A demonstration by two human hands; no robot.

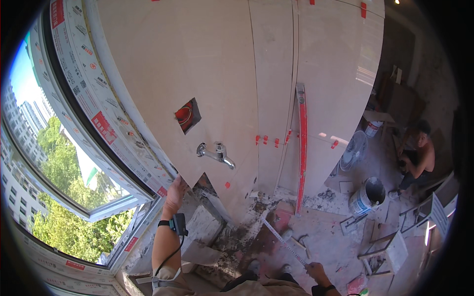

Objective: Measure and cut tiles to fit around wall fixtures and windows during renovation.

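Observation:
My left hand [175,193], with a black device strapped at the wrist, grips the lower-left edge of a large beige wall tile [143,74] beside the window frame; its fingertips are partly hidden. My right hand [314,270], low at right, holds a tape measure, its white blade [280,239] stretched diagonally toward the wall's foot. A chrome tap [220,157] sticks out of the tiles below a square cut-out [187,116] with red inside. A red spirit level [301,153] stands upright against the wall. A hammer [300,244] lies on the floor beside the blade.
An open window [69,167] fills the left. Shirtless co-worker [419,163] crouches at right, near a fan [351,153], a bucket [366,196] and a folding ladder [434,212]. A stool [382,251] stands lower right. Rubble [212,256] and my feet are below.

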